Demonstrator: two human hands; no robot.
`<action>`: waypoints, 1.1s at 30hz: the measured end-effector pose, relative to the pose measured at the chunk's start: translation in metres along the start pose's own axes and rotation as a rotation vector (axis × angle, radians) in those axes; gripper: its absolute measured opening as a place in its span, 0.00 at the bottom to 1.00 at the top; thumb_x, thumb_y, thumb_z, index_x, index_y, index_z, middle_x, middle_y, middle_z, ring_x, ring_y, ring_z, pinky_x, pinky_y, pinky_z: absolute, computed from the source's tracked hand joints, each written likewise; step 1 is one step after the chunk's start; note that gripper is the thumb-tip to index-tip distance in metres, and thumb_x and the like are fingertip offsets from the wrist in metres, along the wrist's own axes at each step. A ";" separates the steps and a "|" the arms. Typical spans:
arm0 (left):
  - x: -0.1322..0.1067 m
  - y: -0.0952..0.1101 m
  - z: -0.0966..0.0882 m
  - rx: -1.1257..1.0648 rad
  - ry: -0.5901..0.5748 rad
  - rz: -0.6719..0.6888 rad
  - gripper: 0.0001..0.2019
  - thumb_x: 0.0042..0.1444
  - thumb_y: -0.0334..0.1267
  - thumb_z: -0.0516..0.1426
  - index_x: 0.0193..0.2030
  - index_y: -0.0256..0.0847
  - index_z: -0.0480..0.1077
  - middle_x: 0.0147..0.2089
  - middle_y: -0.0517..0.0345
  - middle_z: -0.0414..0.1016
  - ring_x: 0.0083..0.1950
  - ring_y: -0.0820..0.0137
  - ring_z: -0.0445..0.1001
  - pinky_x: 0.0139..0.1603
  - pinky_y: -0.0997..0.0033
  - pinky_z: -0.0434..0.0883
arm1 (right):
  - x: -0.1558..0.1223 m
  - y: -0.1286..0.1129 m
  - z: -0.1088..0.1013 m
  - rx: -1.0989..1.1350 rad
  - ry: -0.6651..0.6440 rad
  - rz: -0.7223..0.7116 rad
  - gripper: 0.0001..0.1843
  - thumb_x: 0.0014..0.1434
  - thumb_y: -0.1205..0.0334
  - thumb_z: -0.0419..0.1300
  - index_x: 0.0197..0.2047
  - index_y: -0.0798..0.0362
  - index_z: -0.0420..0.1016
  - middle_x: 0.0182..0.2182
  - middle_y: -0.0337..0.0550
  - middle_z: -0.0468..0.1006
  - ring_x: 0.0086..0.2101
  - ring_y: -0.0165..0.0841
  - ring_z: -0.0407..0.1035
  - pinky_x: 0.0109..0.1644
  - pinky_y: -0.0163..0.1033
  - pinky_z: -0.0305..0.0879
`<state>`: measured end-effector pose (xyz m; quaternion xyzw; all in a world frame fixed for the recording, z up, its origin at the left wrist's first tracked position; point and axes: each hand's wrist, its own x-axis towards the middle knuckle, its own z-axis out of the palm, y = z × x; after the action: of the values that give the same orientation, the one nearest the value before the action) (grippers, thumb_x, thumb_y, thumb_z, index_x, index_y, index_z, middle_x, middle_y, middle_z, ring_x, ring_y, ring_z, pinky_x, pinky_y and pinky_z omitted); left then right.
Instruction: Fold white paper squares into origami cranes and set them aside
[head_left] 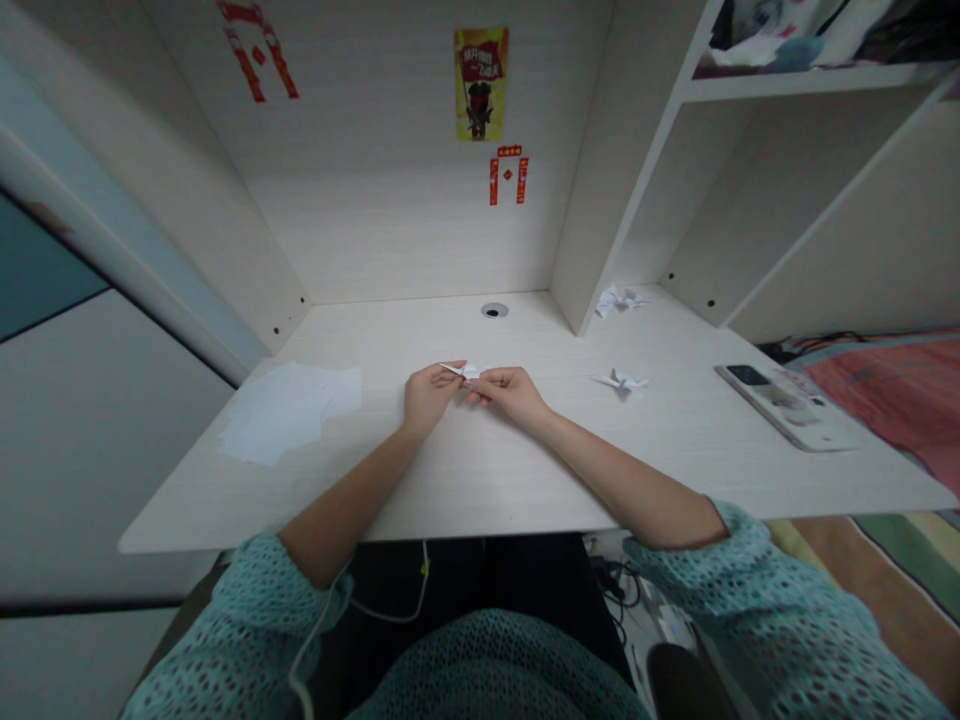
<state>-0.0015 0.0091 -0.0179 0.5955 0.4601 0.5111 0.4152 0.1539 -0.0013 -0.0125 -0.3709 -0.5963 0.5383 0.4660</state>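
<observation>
Both hands meet above the middle of the white desk (450, 495), a little nearer its back edge than its front edge, on a small folded white paper (471, 370). The left hand (430, 400) pinches the paper's left side between thumb and fingers, a thin point of it sticking out toward the left; the right hand (516, 395) pinches the opposite side, thumb and forefinger pressed together on it and the other fingers curled beneath. The exact folds are too small to make out. Loose white sheets (289, 408) lie overlapping beside the desk's left edge, toward the back left corner. Right of the hands, well in from the right edge, sits a finished-looking folded paper figure (622, 382) with pointed ends. More folded paper pieces (619, 300) cluster at the back edge, just right of the upright divider (637, 150). A phone (787, 408) lies near the right edge, and a round cable hole (494, 311) opens close to the back edge.
</observation>
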 end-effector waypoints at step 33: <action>0.004 0.003 -0.002 -0.001 0.017 -0.081 0.19 0.42 0.42 0.63 0.42 0.37 0.74 0.36 0.53 0.78 0.37 0.68 0.75 0.40 0.70 0.70 | 0.016 0.008 -0.039 -0.438 0.246 -0.199 0.17 0.48 0.46 0.61 0.29 0.51 0.79 0.30 0.44 0.77 0.32 0.33 0.67 0.32 0.37 0.57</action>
<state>-0.0027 0.0118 -0.0138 0.5718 0.4870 0.4993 0.4319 0.1861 0.0268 -0.0179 -0.4650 -0.6710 0.2989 0.4942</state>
